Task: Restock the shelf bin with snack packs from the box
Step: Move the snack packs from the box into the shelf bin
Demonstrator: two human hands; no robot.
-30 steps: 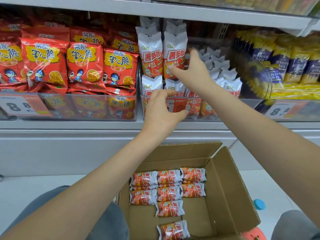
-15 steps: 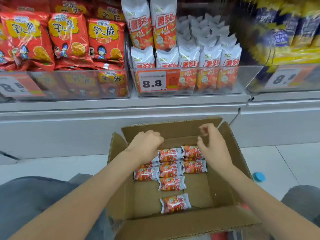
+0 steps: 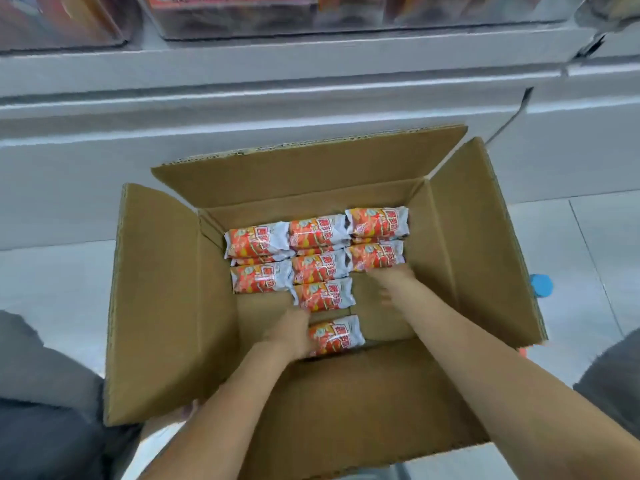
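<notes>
While both arms are reached into open cardboard box (image 3: 166,306) on floor, snack packs (image 3: 317,252) seen lying in rows at far end of box bottom. Left hand (image 3: 291,336) laid on nearest pack (image 3: 341,336), fingers wrapped over its left end. Right hand (image 3: 391,282) placed at pack in right column (image 3: 377,256); fingers blurred, grasp not discernible. Shelf bin (image 3: 311,26) glimpsed at top edge. Blue cap (image 3: 542,285) seen on floor right of box.

The box (image 3: 467,237) in front of me is matt brown corrugated cardboard. My snack packs (image 3: 320,233) are glossy, crinkled plastic film.
</notes>
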